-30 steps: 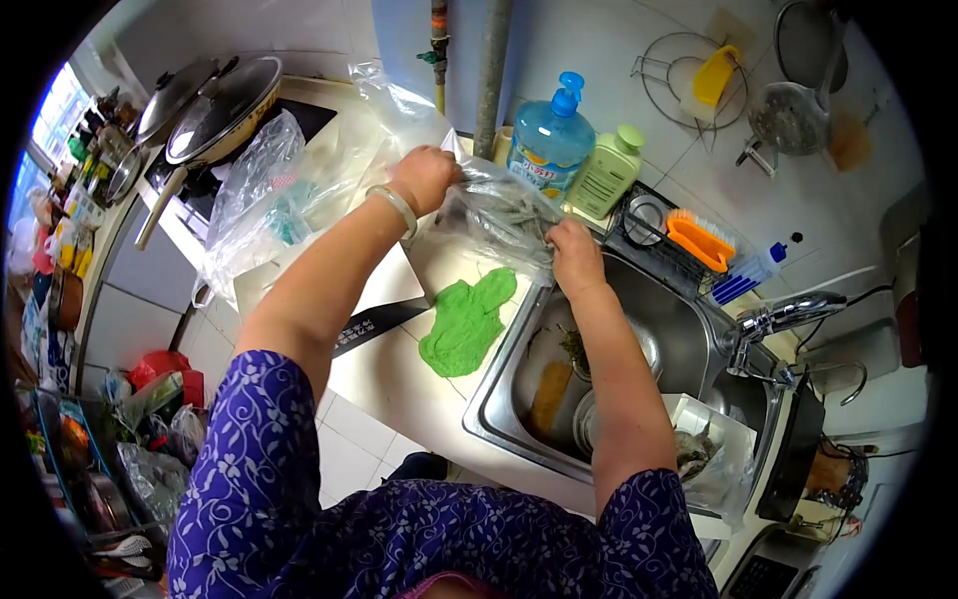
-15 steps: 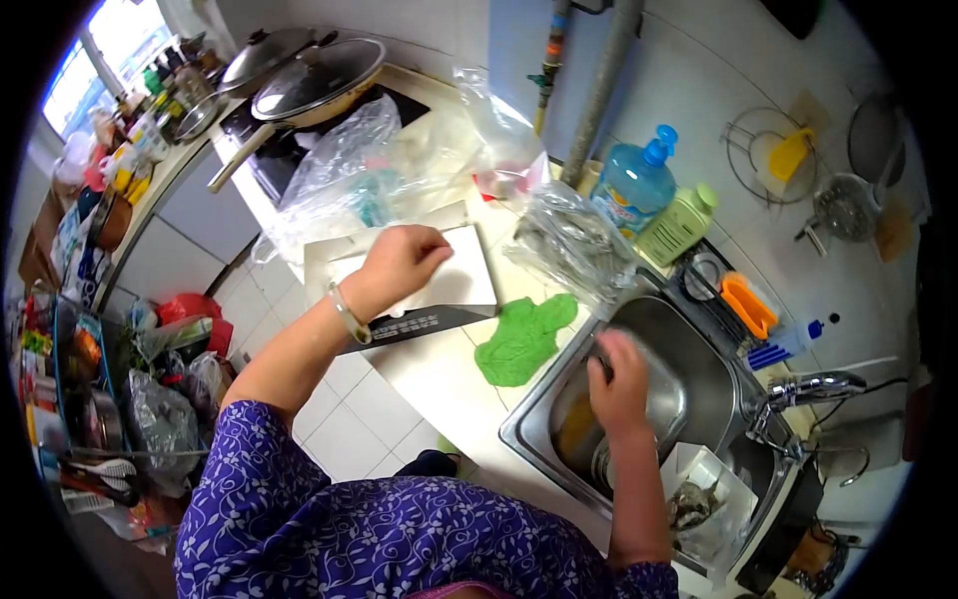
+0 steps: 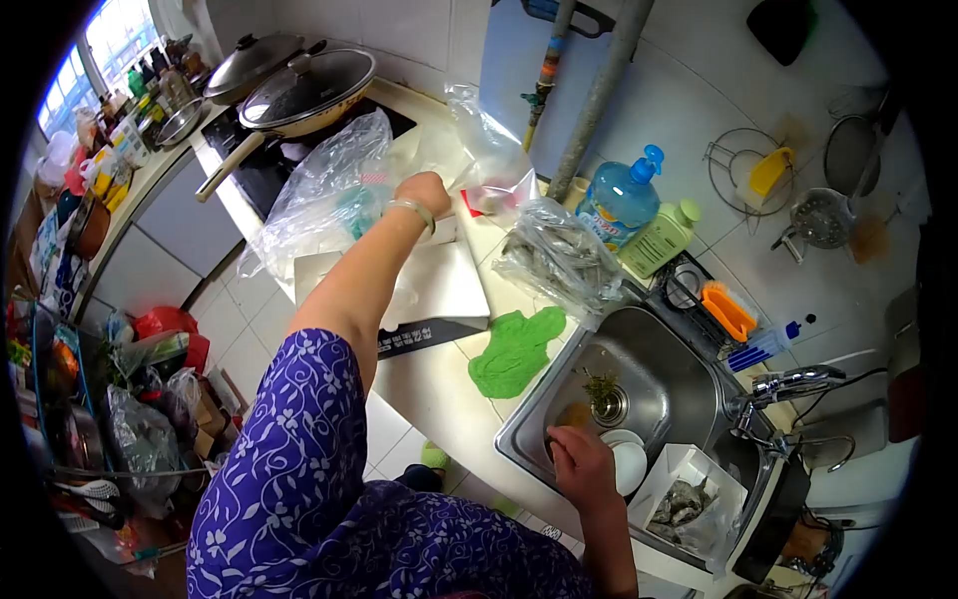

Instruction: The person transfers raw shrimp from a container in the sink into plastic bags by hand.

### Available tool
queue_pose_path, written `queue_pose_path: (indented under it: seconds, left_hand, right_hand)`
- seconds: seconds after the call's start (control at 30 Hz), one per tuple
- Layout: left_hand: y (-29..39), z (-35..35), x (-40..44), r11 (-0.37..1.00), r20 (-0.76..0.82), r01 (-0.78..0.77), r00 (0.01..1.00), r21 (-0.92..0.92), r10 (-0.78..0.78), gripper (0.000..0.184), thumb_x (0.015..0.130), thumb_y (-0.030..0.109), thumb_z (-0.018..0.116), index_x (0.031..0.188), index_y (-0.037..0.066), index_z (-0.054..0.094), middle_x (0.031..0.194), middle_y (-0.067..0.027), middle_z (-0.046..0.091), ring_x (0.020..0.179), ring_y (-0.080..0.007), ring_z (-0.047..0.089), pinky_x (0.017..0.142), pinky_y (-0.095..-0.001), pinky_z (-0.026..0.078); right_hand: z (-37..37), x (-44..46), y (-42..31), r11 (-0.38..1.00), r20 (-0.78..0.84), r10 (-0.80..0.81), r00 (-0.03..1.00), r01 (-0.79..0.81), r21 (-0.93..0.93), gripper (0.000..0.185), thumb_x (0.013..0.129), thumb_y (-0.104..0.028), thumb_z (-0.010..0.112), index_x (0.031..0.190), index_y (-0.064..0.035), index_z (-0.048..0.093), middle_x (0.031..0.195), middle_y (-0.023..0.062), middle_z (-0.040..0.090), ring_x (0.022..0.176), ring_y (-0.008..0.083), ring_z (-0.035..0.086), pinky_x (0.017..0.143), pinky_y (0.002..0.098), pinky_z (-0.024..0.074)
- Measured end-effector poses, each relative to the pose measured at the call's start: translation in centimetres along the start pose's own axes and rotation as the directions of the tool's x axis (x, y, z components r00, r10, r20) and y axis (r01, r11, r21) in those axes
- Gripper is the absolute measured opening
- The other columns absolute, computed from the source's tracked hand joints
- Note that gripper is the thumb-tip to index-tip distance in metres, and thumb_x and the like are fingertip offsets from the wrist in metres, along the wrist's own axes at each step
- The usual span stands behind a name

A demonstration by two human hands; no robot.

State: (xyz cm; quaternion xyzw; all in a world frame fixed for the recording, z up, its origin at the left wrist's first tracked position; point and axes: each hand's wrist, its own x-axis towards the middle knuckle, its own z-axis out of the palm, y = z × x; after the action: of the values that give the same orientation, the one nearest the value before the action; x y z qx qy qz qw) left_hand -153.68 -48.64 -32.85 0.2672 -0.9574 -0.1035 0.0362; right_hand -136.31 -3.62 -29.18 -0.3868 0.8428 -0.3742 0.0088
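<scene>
My left hand (image 3: pixel 424 193) is closed above the far edge of an open white box (image 3: pixel 439 285), beside loose clear plastic bags (image 3: pixel 339 180); what it holds, if anything, is hidden. Over the near edge of the sink (image 3: pixel 664 359) is my right hand (image 3: pixel 582 465), its fingers curled, contents too small to make out. A clear bag of grey shrimp or fish (image 3: pixel 562 255) lies on the counter behind a green cloth (image 3: pixel 514 351). Greens (image 3: pixel 601 391) sit at the drain, near white bowls (image 3: pixel 626 459).
A blue pump bottle (image 3: pixel 621 200) and a green bottle (image 3: pixel 661 238) stand behind the sink. At its right is a white foam tray (image 3: pixel 689 504) holding grey seafood. The faucet (image 3: pixel 798 381) is at the right; a lidded pan (image 3: pixel 307 95) rests on the stove.
Both hands have let go of the bag of seafood, which now lies on the counter. My left hand moved over the box towards the plastic bags; my right hand came back to the sink's near edge.
</scene>
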Motion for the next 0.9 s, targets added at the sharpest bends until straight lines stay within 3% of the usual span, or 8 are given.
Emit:
queue_pose_path:
  seconds: [0.2, 0.3, 0.43, 0.5, 0.6, 0.7, 0.8, 0.9]
  left_hand:
    - [-0.8, -3.8, 4.2, 0.809, -0.386, -0.155, 0.917, -0.568, -0.095, 0.037, 0.085, 0.036, 0.055, 0.085, 0.002, 0.069, 0.092, -0.0225, 0.066, 0.082, -0.0362, 0.065, 0.076, -0.0429, 0.050]
    - [1.9, -13.3, -2.3, 0.064, -0.159, -0.171, 0.975, -0.983, 0.153, 0.044, 0.095, 0.041, 0.044, 0.099, -0.001, 0.057, 0.111, -0.0213, 0.063, 0.096, -0.0300, 0.062, 0.085, -0.0386, 0.046]
    - [1.6, -20.4, -11.9, -0.423, -0.130, 0.051, 0.913, -0.905, 0.386, 0.053, 0.100, 0.039, 0.024, 0.124, -0.003, 0.045, 0.125, -0.0286, 0.051, 0.114, -0.0394, 0.054, 0.095, -0.0453, 0.045]
    - [-0.6, -19.9, -15.2, -0.634, -0.337, 0.148, 0.743, -0.759, 0.578, 0.049, 0.100, 0.037, 0.026, 0.124, 0.000, 0.046, 0.123, -0.0269, 0.053, 0.113, -0.0377, 0.055, 0.094, -0.0425, 0.048]
    - [-2.3, -17.2, -20.6, -0.753, -0.293, 0.203, 0.833, -0.626, 0.469, 0.037, 0.099, 0.030, 0.037, 0.116, 0.002, 0.053, 0.114, -0.0215, 0.059, 0.103, -0.0322, 0.060, 0.090, -0.0402, 0.051]
    - [0.9, -14.4, -27.5, -0.319, 0.181, 0.131, 0.975, -0.939, -0.132, 0.029, 0.098, 0.024, 0.042, 0.109, 0.000, 0.055, 0.103, -0.0136, 0.063, 0.089, -0.0200, 0.061, 0.082, -0.0329, 0.051]
    - [-1.7, -9.0, -30.9, 0.005, -0.058, -0.058, 0.991, -0.998, -0.119, 0.025, 0.099, 0.023, 0.042, 0.100, 0.002, 0.054, 0.086, -0.0079, 0.062, 0.070, -0.0124, 0.057, 0.065, -0.0265, 0.049]
    - [-1.7, -9.3, -34.9, 0.283, -0.071, -0.041, 0.993, -0.958, -0.095, 0.024, 0.100, 0.024, 0.041, 0.095, 0.003, 0.053, 0.068, 0.0000, 0.054, 0.054, -0.0065, 0.047, 0.050, -0.0222, 0.042]
  right_hand:
    - [-1.2, -3.2, -0.8, 0.976, 0.044, 0.214, 0.976, -0.216, 0.036, 0.013, 0.081, -0.007, 0.063, 0.093, -0.0038, 0.066, 0.087, 0.0134, 0.067, 0.078, 0.0308, 0.065, 0.070, 0.0365, 0.0529]
    - [-1.3, -3.5, -0.2, 0.972, -0.024, 0.218, 0.976, -0.215, 0.090, 0.014, 0.081, -0.006, 0.063, 0.094, -0.0030, 0.066, 0.087, 0.0136, 0.068, 0.076, 0.0297, 0.066, 0.068, 0.0353, 0.0530]
    - [-0.3, -1.0, 0.3, 0.778, 0.051, 0.414, 0.909, -0.382, 0.499, 0.019, 0.086, -0.006, 0.060, 0.104, -0.0023, 0.064, 0.094, 0.0106, 0.069, 0.085, 0.0197, 0.067, 0.073, 0.0281, 0.0518]
    - [1.1, 1.4, 1.9, 0.554, 0.061, 0.339, 0.939, -0.252, 0.793, 0.055, 0.085, -0.023, 0.068, 0.130, -0.0002, 0.046, 0.122, 0.0173, 0.056, 0.101, 0.0245, 0.062, 0.084, 0.0296, 0.0489]
    - [2.3, 6.6, 1.9, 0.173, 0.233, 0.131, 0.964, -0.254, 0.952, 0.107, 0.070, -0.057, 0.072, 0.146, -0.0074, 0.016, 0.144, 0.0183, 0.031, 0.124, 0.0312, 0.044, 0.096, 0.0427, 0.0416]
    - [3.9, 9.1, -1.1, -0.055, 0.320, -0.173, 0.931, -0.334, 0.941, 0.121, 0.058, -0.064, 0.076, 0.148, -0.0148, 0.012, 0.149, 0.0175, 0.020, 0.136, 0.0353, 0.026, 0.103, 0.0516, 0.0336]
    - [2.4, 8.2, -5.1, -0.170, 0.285, -0.102, 0.953, -0.299, 0.939, 0.123, 0.054, -0.060, 0.080, 0.147, -0.0144, 0.015, 0.137, 0.0134, 0.038, 0.131, 0.0308, 0.036, 0.100, 0.0478, 0.0397]
    - [-0.4, 6.9, -5.4, 0.219, 0.283, -0.074, 0.956, -0.261, 0.940, 0.073, 0.075, -0.020, 0.061, 0.140, -0.0055, 0.031, 0.126, 0.0121, 0.051, 0.115, 0.0241, 0.051, 0.098, 0.0362, 0.0427]
